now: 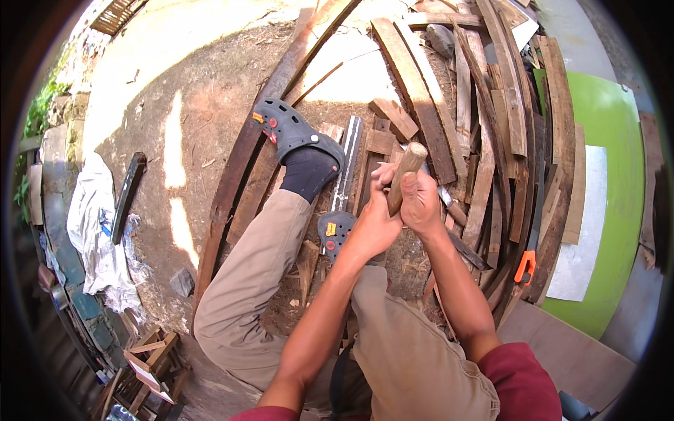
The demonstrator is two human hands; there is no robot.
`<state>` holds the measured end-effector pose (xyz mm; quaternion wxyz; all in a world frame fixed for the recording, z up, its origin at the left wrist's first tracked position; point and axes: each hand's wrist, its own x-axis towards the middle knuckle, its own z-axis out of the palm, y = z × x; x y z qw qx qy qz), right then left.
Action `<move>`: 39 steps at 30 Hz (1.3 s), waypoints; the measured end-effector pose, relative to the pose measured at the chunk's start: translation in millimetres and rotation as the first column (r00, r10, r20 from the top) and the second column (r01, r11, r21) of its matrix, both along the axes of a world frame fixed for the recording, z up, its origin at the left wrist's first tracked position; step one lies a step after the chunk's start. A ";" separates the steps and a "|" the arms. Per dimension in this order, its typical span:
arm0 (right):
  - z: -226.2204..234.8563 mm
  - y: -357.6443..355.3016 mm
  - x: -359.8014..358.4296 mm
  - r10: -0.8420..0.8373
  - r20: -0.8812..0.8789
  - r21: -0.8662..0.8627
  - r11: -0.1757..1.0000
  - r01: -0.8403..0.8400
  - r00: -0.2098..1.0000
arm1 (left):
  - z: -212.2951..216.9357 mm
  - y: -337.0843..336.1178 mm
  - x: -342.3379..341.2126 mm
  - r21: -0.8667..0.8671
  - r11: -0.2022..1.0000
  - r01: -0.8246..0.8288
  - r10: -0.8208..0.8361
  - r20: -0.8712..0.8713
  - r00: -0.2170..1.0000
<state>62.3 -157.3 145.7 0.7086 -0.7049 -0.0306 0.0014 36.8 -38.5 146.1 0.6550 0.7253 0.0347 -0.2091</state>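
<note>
Both my hands grip one wooden handle that stands nearly upright, its rounded top above my fists. My left hand wraps its lower part, and my right hand closes on it just beside. The tool's head is hidden behind my hands; a grey metal bit shows to the right. Below lie planks on dirt. My left foot, in a dark clog with a black sock, rests on a long plank. The other clog peeks out under my left wrist.
A heap of weathered planks fans out ahead and right. A saw with an orange handle lies among them. A green board is at the right, crumpled white sheeting and a small wooden stool at the left.
</note>
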 end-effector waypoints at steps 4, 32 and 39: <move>1.4 -16.1 7.2 -0.305 -0.214 0.303 0.882 0.360 0.928 | -2.1 46.2 48.5 0.028 0.933 0.358 -0.359 0.131 0.924; 6.5 -31.9 47.6 -0.321 -0.226 0.269 0.887 0.376 0.920 | -137.0 -5.2 76.2 0.335 0.903 -0.269 0.323 -0.116 0.939; -18.0 -28.8 117.8 -0.237 -0.367 0.234 0.913 0.335 0.900 | -114.0 -15.5 83.6 0.341 0.907 -0.247 0.334 -0.224 0.916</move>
